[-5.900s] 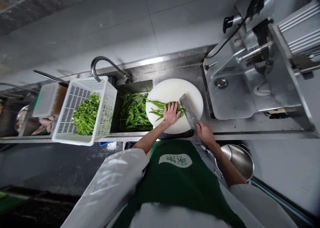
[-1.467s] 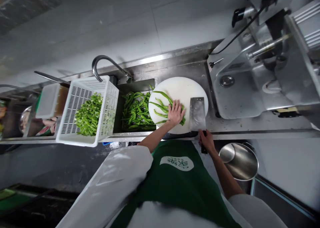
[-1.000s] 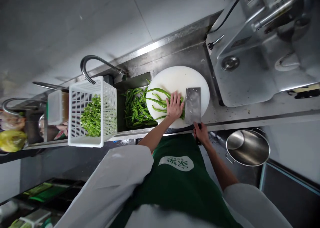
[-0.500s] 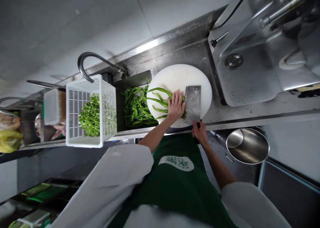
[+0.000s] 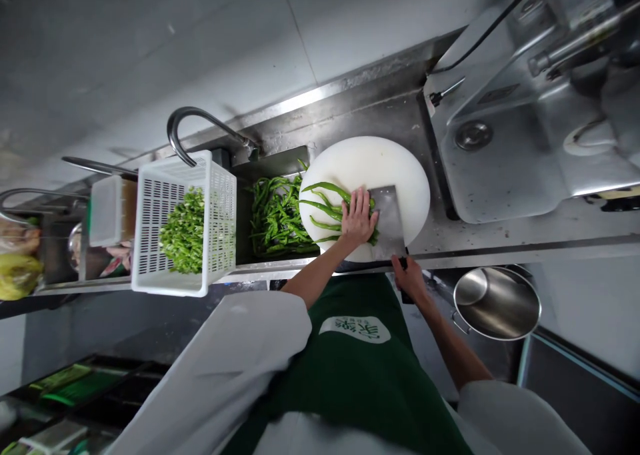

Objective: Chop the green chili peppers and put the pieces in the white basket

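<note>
Several long, slim green peppers (image 5: 334, 188) lie side by side on a round white cutting board (image 5: 390, 164), whole and slightly curved. Their narrow ends fan out toward the board's left edge; the other ends are bunched beneath the spread fingers of the left hand (image 5: 357, 220). A cleaver (image 5: 389, 220) has a broad, rectangular grey metal blade over the board, its wide face showing, with one long edge right by the bunched ends. Its dark handle, gripped in the right hand (image 5: 409, 278), reaches past the board's near rim.
</note>
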A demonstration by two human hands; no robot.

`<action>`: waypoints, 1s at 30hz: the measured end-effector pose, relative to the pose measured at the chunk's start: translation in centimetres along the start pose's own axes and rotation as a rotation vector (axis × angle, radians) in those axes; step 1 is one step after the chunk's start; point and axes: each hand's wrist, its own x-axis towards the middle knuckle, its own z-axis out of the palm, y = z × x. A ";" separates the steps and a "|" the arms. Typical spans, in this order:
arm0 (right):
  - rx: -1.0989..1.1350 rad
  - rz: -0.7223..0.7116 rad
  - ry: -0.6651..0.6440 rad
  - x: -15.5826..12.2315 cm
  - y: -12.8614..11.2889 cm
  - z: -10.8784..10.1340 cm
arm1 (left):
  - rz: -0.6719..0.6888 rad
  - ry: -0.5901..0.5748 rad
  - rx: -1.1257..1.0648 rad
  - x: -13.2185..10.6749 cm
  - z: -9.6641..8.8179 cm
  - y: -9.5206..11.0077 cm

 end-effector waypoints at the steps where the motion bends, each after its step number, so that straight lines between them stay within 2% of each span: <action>1: 0.004 -0.016 -0.013 0.1 -0.1 0.1 | 0.004 0.001 -0.004 -0.1 -0.2 -0.1; 6: 0.076 0.007 -0.073 0.4 -0.8 0.6 | -0.005 0.006 -0.014 -0.9 -1.3 -2.2; 10: 0.114 0.059 -0.115 0.2 -0.1 0.4 | -0.026 -0.030 0.004 -1.1 -1.0 -3.5; 15: 0.105 0.052 -0.104 -0.4 0.2 0.8 | -0.014 -0.059 0.000 -0.7 -0.5 -3.5; 22: -0.019 0.034 -0.106 -1.0 -0.9 1.5 | 0.000 -0.028 0.017 -0.7 0.0 -3.8; 30: 0.024 0.093 -0.150 -2.3 -1.6 2.0 | 0.035 0.008 0.022 -1.1 0.7 -4.0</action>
